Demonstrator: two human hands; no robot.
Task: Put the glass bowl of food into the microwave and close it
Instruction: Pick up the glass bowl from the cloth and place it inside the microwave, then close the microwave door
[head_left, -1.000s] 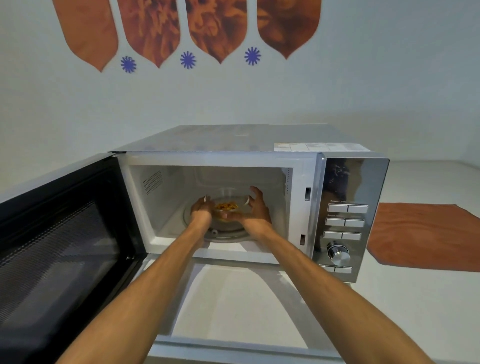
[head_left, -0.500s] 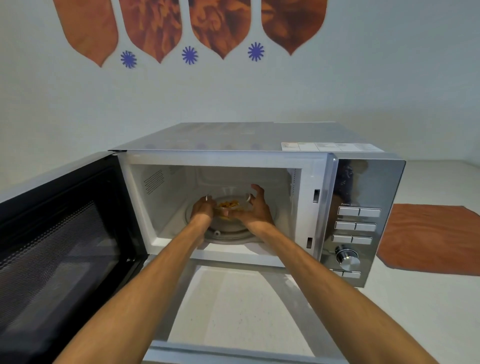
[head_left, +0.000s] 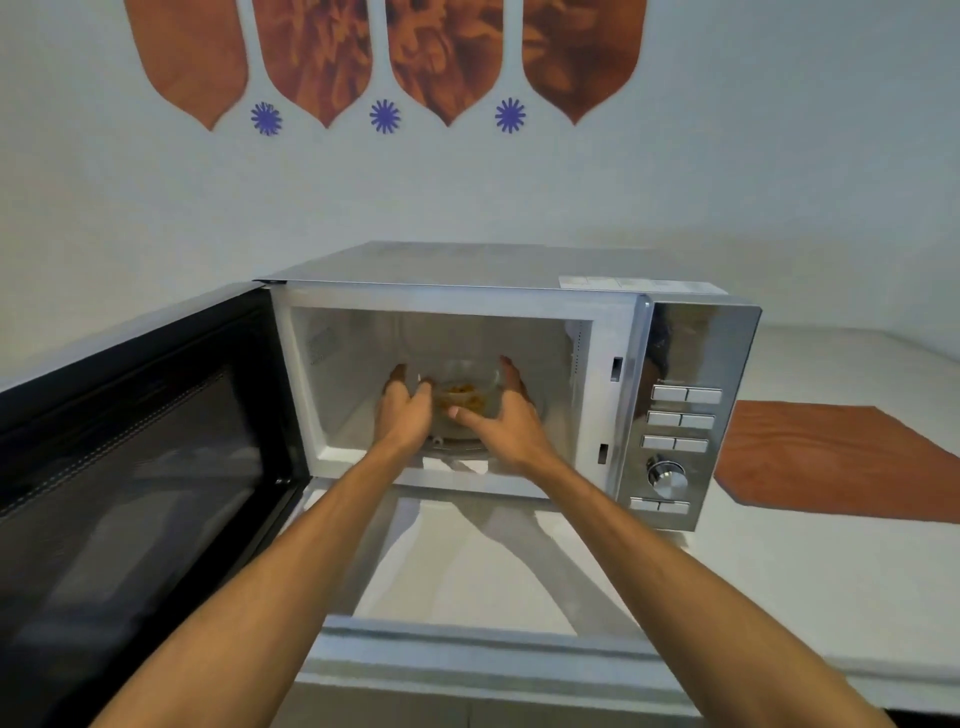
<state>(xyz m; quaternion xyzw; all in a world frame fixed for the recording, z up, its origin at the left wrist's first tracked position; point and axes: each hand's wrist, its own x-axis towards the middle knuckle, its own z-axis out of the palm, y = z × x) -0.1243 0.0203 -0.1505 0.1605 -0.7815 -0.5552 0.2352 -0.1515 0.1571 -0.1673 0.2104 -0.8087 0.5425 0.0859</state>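
The glass bowl of food (head_left: 464, 391), clear with yellow-orange pieces inside, sits on the glass turntable (head_left: 470, 448) inside the open microwave (head_left: 467, 297). My left hand (head_left: 404, 413) is just off the bowl's left side with its fingers spread. On the bowl's right, my right hand (head_left: 503, 422) has its fingers apart and its thumb pointing inward in front of the glass. Both hands hide the bowl's lower front. The black microwave door (head_left: 130, 467) is swung fully open to the left.
The mirrored control panel (head_left: 681, 415) with buttons and a knob is on the microwave's right. An orange mat (head_left: 841, 462) lies on the white counter (head_left: 810, 582) to the right. The counter's front edge runs below my forearms. The wall is close behind.
Both hands were wrapped around the bowl earlier; now their fingers have spread and drawn slightly back from it. The bowl stays on the turntable.
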